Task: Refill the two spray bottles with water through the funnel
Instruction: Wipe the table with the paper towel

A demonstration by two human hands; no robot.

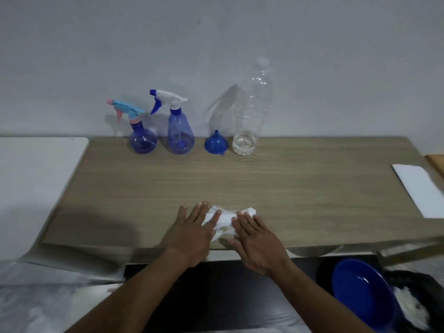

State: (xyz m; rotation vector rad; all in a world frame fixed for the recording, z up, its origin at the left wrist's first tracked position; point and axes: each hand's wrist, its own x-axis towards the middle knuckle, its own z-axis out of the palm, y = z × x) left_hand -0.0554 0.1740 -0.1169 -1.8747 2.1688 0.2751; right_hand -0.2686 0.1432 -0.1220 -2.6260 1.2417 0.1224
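Two spray bottles stand at the back of the wooden table [288, 188]: a round blue one with a light-blue and pink trigger head [141, 138] and a taller blue one with a white and blue head [180, 133]. To their right a blue funnel [214, 143] sits mouth down. Beside it stands a tall clear plastic bottle [252, 111] with a little water at the bottom. Near the front edge lies a crumpled white cloth [227, 221]. My left hand [192, 234] and my right hand [258, 241] press flat on it with straight fingers.
A white sheet [422, 191] lies at the table's right end. A white surface [31, 179] adjoins the table on the left. A blue basin [362, 292] sits below the front edge at the lower right, next to dark cloth.
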